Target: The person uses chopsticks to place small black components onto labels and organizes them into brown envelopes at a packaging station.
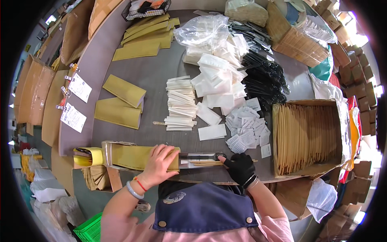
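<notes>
Near the left end of the counter's near edge, a mustard-coloured envelope [131, 156] is held down in a shallow cardboard holder [108, 155] by the bare left hand [160, 163]. Its right end is covered by that hand, whose fingers are laid over the top, slightly apart; whether the envelope is pinched from beneath cannot be told. Along the same near edge, just to the right, a pair of wooden sticks [207, 163] is gripped by the black-gloved right hand [240, 167], with its thumb and fingers closed about them and a tip left projecting past the hand toward the right. A dark long-handled piece [201, 156] is lined up beside the sticks, on the side facing the far edge. The long axes of the envelope, sticks and dark piece are all set left to right, roughly in one line with the near edge. From the right fingers, the envelope is found to the left; it is touched by the left hand, and its right end is faced by the sticks. Whether the dark piece is already inserted there cannot be made out. Print is borne by the white slips [246, 127] heaped right of the counter's middle and by two labelled sheets, one [80, 86] clipped above the other [73, 117] at the left edge; no wording or brand can be read.
</notes>
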`<control>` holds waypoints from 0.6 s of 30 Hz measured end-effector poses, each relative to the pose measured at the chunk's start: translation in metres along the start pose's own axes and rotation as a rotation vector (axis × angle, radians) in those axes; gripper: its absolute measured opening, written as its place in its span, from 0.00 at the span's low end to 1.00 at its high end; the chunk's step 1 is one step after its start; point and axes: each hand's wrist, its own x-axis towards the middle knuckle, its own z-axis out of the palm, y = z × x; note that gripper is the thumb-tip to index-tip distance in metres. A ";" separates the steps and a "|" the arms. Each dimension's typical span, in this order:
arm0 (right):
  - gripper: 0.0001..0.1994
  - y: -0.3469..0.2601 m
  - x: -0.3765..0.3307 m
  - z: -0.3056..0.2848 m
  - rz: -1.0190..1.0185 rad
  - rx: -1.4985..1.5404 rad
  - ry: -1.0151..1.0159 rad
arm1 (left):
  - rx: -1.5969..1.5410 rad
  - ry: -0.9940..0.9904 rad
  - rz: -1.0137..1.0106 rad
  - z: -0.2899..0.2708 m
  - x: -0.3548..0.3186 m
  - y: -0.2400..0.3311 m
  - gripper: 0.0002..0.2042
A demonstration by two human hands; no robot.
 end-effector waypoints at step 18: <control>0.31 -0.060 0.042 0.007 0.100 0.346 0.195 | 0.041 -0.124 0.163 0.016 0.043 0.026 0.33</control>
